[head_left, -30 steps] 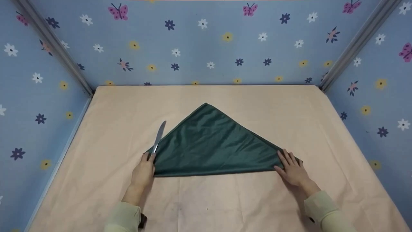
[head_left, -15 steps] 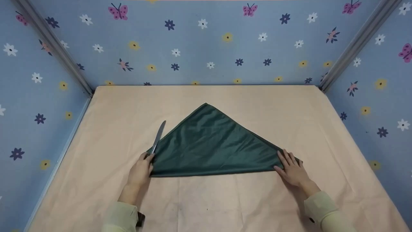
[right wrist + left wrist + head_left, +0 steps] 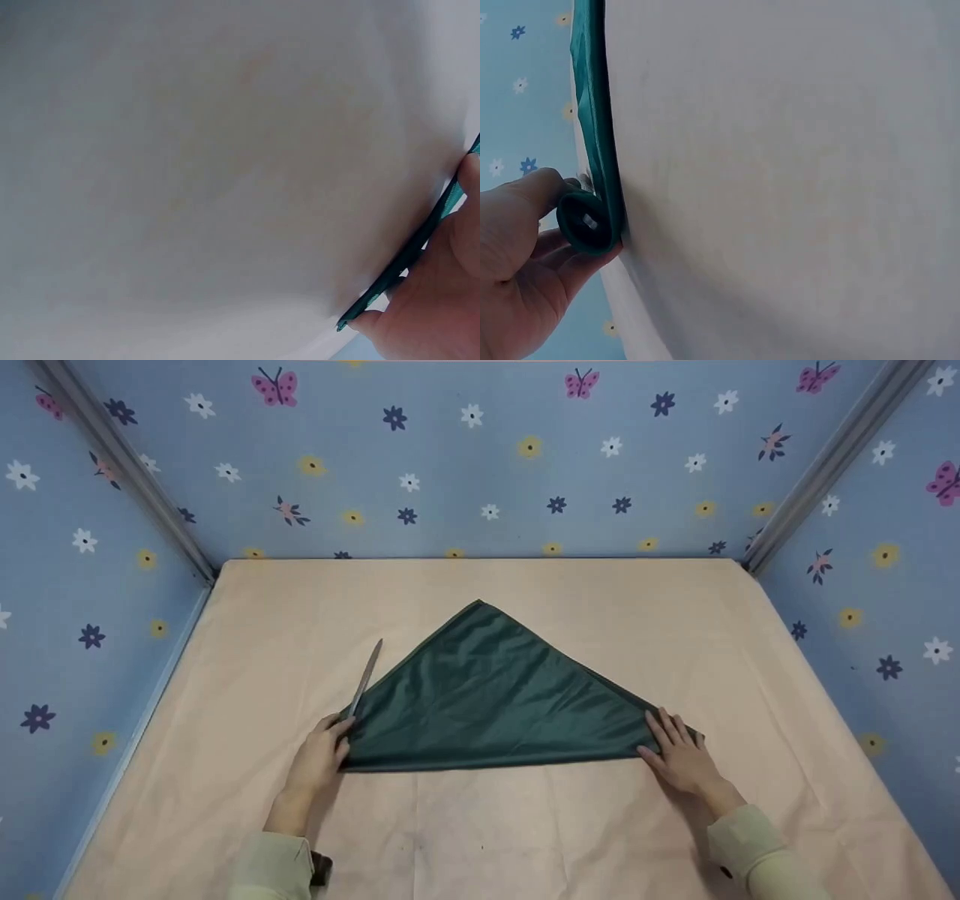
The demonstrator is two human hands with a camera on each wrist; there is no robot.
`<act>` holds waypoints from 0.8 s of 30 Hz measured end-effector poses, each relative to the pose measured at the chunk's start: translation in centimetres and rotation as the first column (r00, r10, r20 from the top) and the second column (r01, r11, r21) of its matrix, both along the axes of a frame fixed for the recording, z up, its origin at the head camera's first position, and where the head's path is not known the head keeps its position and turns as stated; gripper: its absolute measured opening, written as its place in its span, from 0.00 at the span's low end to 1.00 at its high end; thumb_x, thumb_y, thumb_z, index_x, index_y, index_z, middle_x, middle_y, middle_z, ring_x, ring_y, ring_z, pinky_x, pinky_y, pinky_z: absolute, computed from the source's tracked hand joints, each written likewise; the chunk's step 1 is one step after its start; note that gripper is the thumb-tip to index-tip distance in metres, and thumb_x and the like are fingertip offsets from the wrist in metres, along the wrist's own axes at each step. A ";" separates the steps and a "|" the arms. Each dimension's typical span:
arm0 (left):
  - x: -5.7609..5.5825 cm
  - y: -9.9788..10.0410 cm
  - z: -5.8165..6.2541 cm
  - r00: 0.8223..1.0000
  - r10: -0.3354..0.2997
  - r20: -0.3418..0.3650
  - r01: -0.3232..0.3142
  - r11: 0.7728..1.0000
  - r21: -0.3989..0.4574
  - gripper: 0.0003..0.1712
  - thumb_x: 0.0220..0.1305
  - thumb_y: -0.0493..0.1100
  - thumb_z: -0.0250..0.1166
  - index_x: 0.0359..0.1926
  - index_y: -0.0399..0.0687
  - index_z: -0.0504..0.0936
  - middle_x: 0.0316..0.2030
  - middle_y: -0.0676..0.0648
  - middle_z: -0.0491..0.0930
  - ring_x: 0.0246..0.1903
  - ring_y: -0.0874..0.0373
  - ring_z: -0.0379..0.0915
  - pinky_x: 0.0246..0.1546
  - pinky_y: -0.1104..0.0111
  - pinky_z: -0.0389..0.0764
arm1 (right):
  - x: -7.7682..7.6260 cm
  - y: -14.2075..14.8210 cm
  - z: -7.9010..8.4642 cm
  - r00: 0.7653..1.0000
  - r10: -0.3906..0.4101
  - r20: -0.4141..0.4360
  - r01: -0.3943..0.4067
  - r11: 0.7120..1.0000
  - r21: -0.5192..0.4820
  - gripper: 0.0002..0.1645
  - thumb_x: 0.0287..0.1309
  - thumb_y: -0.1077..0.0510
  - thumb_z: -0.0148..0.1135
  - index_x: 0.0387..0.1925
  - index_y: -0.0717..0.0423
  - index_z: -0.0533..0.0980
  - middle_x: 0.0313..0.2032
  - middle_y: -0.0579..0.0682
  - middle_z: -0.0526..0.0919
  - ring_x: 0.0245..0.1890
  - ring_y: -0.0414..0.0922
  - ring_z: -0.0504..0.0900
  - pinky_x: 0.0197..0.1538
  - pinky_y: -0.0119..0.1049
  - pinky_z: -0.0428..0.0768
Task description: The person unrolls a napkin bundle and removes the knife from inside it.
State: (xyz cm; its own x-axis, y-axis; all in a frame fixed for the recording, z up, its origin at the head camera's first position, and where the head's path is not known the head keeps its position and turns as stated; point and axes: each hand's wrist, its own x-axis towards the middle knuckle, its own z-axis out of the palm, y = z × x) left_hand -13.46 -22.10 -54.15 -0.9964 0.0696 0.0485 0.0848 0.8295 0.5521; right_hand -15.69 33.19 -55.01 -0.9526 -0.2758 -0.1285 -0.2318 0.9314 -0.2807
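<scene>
A dark green cloth [image 3: 480, 697], folded into a triangle, lies with its peak pointing away from me. At its left corner, my left hand [image 3: 315, 754] grips a table knife [image 3: 367, 676] together with the cloth. The blade sticks out past the cloth's slanted edge, while the handle is hidden. In the left wrist view, the cloth [image 3: 596, 97] curls into a small roll beside the thumb and fingers, with a shiny end inside. My right hand [image 3: 686, 757] presses the right corner with spread fingers. The right wrist view has the cloth's dark edge [image 3: 405, 255] under that hand.
A pale peach cover [image 3: 480, 832] with faint creases spreads over the table. Blue patterned walls [image 3: 450, 450] stand at the back and both sides, with grey posts [image 3: 832, 457] in the corners. A dark strap-like device [image 3: 321, 870] sits at the left cuff.
My left hand has shifted left along with the knife, and more of the cloth's lower edge shows there. The blade now looks narrower. My right hand stays in place.
</scene>
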 end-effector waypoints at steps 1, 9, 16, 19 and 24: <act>0.0 -0.1 0.0 1.000 0.002 0.000 -0.002 1.000 0.013 0.21 0.59 0.31 0.52 0.55 0.31 0.69 0.55 0.29 0.63 0.52 0.35 0.62 0.48 0.50 0.67 | 0.0 0.0 0.0 1.000 0.000 0.000 0.000 1.000 0.001 0.40 0.62 0.42 0.43 0.66 0.62 0.49 0.65 0.65 0.44 0.64 0.62 0.42 0.54 0.67 0.42; -0.1 -0.9 0.0 0.999 0.032 0.003 -0.032 0.996 0.078 0.21 0.59 0.31 0.52 0.55 0.30 0.69 0.53 0.30 0.65 0.53 0.36 0.61 0.51 0.50 0.64 | -0.1 0.0 0.0 1.000 -0.001 0.005 0.001 1.000 0.010 0.40 0.62 0.41 0.42 0.66 0.61 0.48 0.65 0.64 0.44 0.64 0.62 0.42 0.54 0.67 0.43; 0.0 -1.3 0.1 0.999 0.014 0.031 -0.017 0.997 0.071 0.22 0.60 0.31 0.52 0.56 0.31 0.68 0.55 0.32 0.65 0.54 0.37 0.61 0.52 0.51 0.63 | -0.1 0.0 0.1 1.000 -0.005 0.002 0.005 1.000 0.016 0.40 0.62 0.41 0.42 0.66 0.61 0.48 0.65 0.64 0.44 0.64 0.62 0.42 0.54 0.67 0.43; 0.0 -1.6 0.0 1.000 -0.004 0.029 0.001 0.996 0.084 0.22 0.59 0.31 0.52 0.56 0.32 0.68 0.55 0.33 0.66 0.55 0.38 0.60 0.53 0.51 0.62 | 0.0 0.0 0.0 1.000 -0.006 0.004 0.006 1.000 0.009 0.40 0.62 0.41 0.43 0.66 0.61 0.48 0.65 0.64 0.44 0.64 0.62 0.42 0.54 0.66 0.43; 0.0 -2.2 -0.3 0.999 -0.035 0.000 0.034 0.992 0.123 0.22 0.59 0.31 0.54 0.55 0.32 0.69 0.54 0.33 0.67 0.55 0.39 0.61 0.54 0.52 0.61 | 0.0 -0.1 0.0 1.000 -0.009 0.000 0.009 1.000 0.004 0.40 0.62 0.41 0.43 0.66 0.61 0.49 0.66 0.64 0.44 0.64 0.62 0.42 0.54 0.67 0.43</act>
State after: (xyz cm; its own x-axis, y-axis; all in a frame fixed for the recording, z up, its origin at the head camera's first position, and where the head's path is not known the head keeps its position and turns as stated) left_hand -13.48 -24.27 -54.44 -0.9936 0.0975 0.0565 0.1107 0.7517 0.6501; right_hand -15.73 33.11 -55.05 -0.9550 -0.2667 -0.1294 -0.2235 0.9346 -0.2768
